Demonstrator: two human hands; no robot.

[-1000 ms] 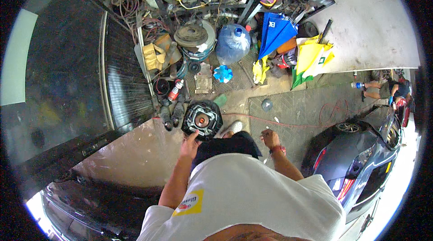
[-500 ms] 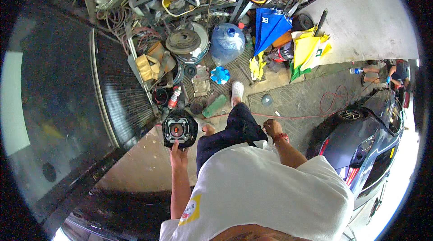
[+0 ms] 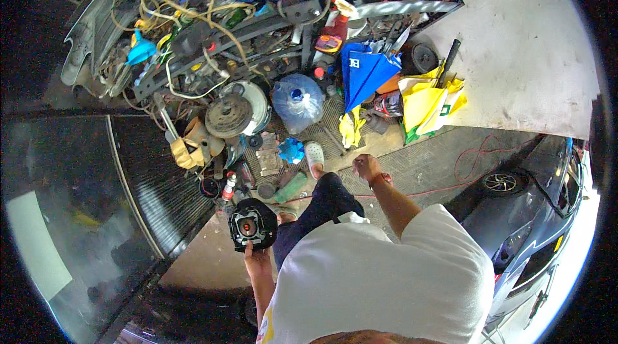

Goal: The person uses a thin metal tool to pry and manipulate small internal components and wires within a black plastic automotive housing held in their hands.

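My left hand (image 3: 256, 255) grips a black rounded part (image 3: 252, 223) by its lower edge. A squarish metal frame and an orange-red centre show on its upper face. In front of me, to the right, my right hand (image 3: 367, 167) is held in the air with its fingers curled in. What it holds, if anything, is too small to see. There is a red band on that wrist. Nearest the held part are a red and white spray can (image 3: 229, 185) and a green cylinder (image 3: 290, 187) on the ground.
Ahead lies a cluttered heap with a large clear blue water bottle (image 3: 298, 104), a round metal pan-like part (image 3: 232, 112), a blue folded umbrella (image 3: 370, 74) and a yellow one (image 3: 428, 104). A grey car (image 3: 541, 215) stands to the right. A red hose (image 3: 418, 191) crosses the floor.
My view has swung toward the heap and right. My right hand has moved forward from beside my leg. The black part stays in my left hand.
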